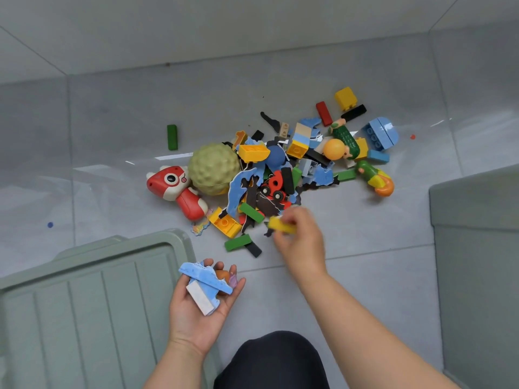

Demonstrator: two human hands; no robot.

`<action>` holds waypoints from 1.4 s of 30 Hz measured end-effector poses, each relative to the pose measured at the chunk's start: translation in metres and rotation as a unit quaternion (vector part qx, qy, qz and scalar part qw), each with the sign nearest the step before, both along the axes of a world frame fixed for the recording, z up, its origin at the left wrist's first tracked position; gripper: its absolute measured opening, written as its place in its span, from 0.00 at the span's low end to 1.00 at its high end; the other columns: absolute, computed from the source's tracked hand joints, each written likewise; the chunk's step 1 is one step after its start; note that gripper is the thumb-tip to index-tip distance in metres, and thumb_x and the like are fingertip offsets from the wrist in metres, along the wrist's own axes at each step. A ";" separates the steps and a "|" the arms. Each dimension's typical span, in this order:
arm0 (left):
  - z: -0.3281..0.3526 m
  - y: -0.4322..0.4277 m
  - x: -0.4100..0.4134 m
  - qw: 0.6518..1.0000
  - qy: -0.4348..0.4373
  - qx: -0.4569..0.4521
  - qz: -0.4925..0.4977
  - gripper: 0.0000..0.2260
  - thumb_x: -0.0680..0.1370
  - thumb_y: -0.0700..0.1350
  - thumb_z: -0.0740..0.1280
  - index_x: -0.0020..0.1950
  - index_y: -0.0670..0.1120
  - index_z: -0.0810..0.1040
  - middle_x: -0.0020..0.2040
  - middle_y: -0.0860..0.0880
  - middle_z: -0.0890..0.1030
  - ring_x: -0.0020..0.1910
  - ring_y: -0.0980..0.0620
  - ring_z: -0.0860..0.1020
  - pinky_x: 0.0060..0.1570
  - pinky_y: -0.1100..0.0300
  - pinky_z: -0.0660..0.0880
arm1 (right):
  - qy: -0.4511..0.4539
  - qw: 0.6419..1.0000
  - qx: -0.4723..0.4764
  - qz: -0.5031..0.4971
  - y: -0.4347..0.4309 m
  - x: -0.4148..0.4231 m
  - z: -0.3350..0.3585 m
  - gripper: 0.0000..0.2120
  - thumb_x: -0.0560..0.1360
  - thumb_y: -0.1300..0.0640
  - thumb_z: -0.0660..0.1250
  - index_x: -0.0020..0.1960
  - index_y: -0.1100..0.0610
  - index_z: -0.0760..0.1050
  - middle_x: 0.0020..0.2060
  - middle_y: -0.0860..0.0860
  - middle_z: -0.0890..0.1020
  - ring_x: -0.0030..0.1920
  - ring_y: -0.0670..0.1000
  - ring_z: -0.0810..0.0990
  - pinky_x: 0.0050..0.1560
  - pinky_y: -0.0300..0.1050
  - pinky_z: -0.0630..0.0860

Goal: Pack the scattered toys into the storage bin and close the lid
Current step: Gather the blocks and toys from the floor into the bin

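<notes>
Floor point(112, 130): grey tile, toys point(280, 175) heaped.
Lid point(84, 304): near left.
Left hand point(196, 318): fingers point(233, 272) cupped round blue pieces point(207, 276).
Right hand point(303, 242): fingers point(290, 220) pinched yellow brick point(282, 228).

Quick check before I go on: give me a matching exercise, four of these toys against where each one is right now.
1 yellow block
2 blue puzzle piece
3 bumpy ball
4 leftmost green block

A in the left hand
B alone on the floor
C in the right hand
D beside the red fish toy

Pairs: 1-C, 2-A, 3-D, 4-B.
</notes>
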State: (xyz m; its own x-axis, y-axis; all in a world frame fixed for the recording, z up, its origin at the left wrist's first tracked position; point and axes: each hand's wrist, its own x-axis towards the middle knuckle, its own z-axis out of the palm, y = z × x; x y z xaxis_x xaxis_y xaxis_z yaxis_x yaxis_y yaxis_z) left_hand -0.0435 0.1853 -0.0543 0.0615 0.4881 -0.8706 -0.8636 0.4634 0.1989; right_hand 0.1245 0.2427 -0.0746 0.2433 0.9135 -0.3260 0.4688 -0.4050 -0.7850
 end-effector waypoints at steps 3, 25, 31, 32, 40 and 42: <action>-0.004 -0.001 -0.002 1.000 0.002 0.015 -0.001 0.26 0.42 0.49 0.82 0.37 0.44 0.84 0.41 0.43 0.83 0.41 0.40 0.83 0.42 0.41 0.79 | -0.039 0.973 0.017 0.229 -0.018 -0.032 -0.006 0.09 0.67 0.68 0.66 0.46 0.60 0.74 0.47 0.54 0.79 0.47 0.57 0.74 0.44 0.50 0.74; 0.030 -0.010 0.050 0.993 0.057 0.047 -0.096 0.32 0.53 0.68 0.74 0.46 0.47 0.79 0.43 0.46 0.82 0.42 0.49 0.83 0.40 0.54 0.81 | 0.157 0.985 -0.067 0.019 -0.073 -0.015 0.060 0.16 0.71 0.61 0.69 0.42 0.41 0.70 0.44 0.41 0.78 0.45 0.43 0.76 0.44 0.32 0.73; 0.087 -0.009 0.114 0.969 0.085 0.153 -0.174 0.31 0.49 0.59 0.82 0.48 0.50 0.79 0.42 0.50 0.81 0.41 0.53 0.80 0.46 0.57 0.76 | 0.171 0.982 0.030 -0.075 -0.097 0.007 0.121 0.22 0.76 0.59 0.63 0.59 0.34 0.64 0.58 0.37 0.72 0.61 0.36 0.69 0.57 0.25 0.67; 0.099 -0.009 0.125 0.962 0.090 0.173 -0.189 0.31 0.49 0.60 0.82 0.47 0.51 0.80 0.43 0.50 0.81 0.41 0.53 0.80 0.47 0.55 0.75 | 0.192 0.977 0.044 -0.081 -0.098 0.017 0.134 0.22 0.76 0.58 0.63 0.60 0.33 0.63 0.58 0.36 0.72 0.62 0.37 0.69 0.58 0.27 0.68; 0.210 -0.025 0.257 0.846 0.137 0.390 -0.336 0.38 0.57 0.67 0.74 0.53 0.40 0.74 0.36 0.49 0.79 0.36 0.56 0.79 0.34 0.65 0.76 | 0.210 0.904 0.256 -0.272 -0.123 0.123 0.238 0.18 0.74 0.44 0.53 0.58 0.47 0.75 0.58 0.45 0.76 0.62 0.46 0.74 0.61 0.40 0.71; 0.229 -0.038 0.297 0.796 0.127 0.451 -0.383 0.32 0.67 0.63 0.70 0.52 0.36 0.72 0.36 0.48 0.76 0.35 0.57 0.76 0.34 0.66 0.74 | 0.194 0.873 0.290 -0.341 -0.136 0.157 0.254 0.16 0.76 0.45 0.54 0.57 0.47 0.76 0.57 0.47 0.78 0.61 0.47 0.76 0.61 0.44 0.72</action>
